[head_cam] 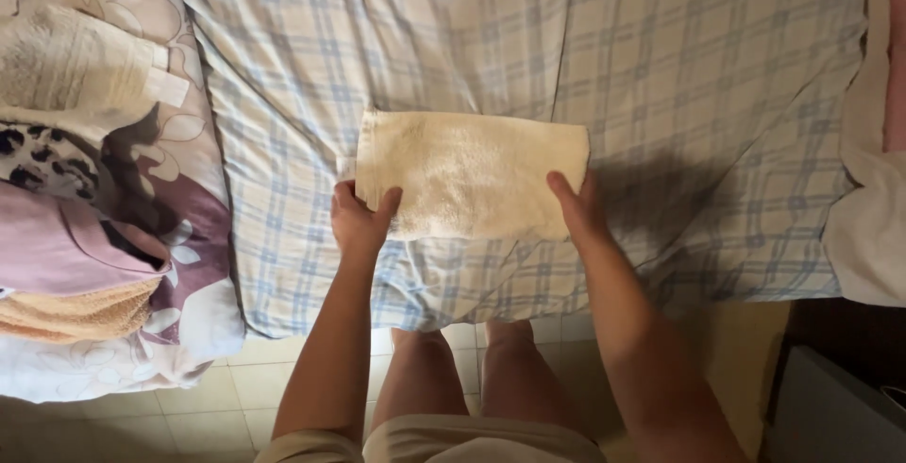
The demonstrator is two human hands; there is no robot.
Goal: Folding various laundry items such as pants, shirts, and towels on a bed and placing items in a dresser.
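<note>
Cream towel (472, 175) folded, soft, light, floppy. Left hand (357, 222) pinches near corner; right hand (578, 206) pinches opposite. Best gripped at edges, above bed (717, 95).

Plaid-sheeted bed (717, 95) bears a cream towel (472, 175) and laundry pile (75, 189)

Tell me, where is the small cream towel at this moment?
In the head view the cream towel lies mid-frame on the blue checked bedsheet, held at its near corners by the left hand and right hand.
</note>
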